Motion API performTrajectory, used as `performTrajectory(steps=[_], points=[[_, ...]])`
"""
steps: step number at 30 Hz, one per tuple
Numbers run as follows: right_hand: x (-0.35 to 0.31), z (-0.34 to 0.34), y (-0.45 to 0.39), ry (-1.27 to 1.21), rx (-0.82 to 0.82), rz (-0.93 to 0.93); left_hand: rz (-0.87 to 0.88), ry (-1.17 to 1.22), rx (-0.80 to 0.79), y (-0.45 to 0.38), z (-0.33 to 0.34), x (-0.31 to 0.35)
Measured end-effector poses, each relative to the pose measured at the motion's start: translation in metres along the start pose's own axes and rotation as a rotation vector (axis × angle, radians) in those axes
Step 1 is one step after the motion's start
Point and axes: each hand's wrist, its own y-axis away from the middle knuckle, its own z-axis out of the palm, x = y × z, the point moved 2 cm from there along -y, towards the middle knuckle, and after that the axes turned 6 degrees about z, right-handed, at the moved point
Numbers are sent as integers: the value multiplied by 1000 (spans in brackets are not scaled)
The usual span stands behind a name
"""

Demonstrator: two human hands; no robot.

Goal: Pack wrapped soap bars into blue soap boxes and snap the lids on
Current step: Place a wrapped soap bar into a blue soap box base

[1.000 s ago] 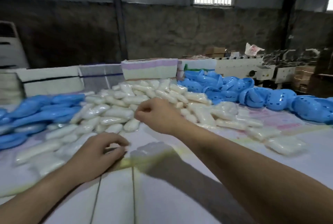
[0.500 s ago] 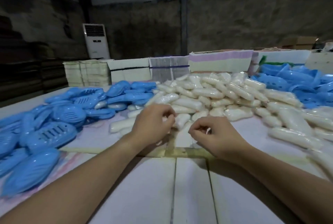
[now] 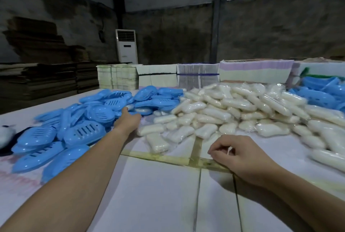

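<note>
Left hand (image 3: 128, 119) among blue soap boxes (image 3: 84, 131); grasp unclear

- Bright blue soap boxes (image 3: 85, 133), some marked with rows of dark slots, are showing glossy white highlights.
- Cream-white wrapped soap bars (image 3: 233, 108) are gleaming under clear film.
- The white table (image 3: 158, 194) is showing yellowish tape strips (image 3: 168, 159) and faint pink staining at its left edge.
- A paper stack (image 3: 254, 72) is showing bands of lilac and cream.
- A neighbouring stack (image 3: 197, 76) is appearing grey with a dark blue strap.
- A white standing air conditioner (image 3: 127, 46) is contrasting with the dark grey wall (image 3: 270, 32).
- Brown cardboard stacks (image 3: 37, 75) are sitting in shadow.
</note>
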Motion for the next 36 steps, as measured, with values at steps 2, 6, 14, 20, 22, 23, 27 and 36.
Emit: performTrajectory(steps=[2, 6, 14, 20, 22, 23, 27, 36], points=[[0, 0, 0, -6, -12, 10, -16, 145, 27, -2, 0, 3], [-1, 0, 0, -35, -29, 34, -111, 439, 72, -6, -4, 9], [-2, -2, 1, -40, -23, 53, 62, 588, 241, 21, -1, 31], [0, -6, 0, -85, 32, 79, 577, 346, 192, 76, 2, 78], [2, -9, -2, -90, 70, 97, 747, 287, 155, 102, 3, 95], [3, -11, -3, -95, 99, 108, 829, 255, 122, 116, 4, 102], [13, -29, -7, -144, 343, 126, 1152, 56, -191, 172, 17, 125], [49, -42, -12, -30, 372, 286, 1239, -69, -637, 196, 60, 108]])
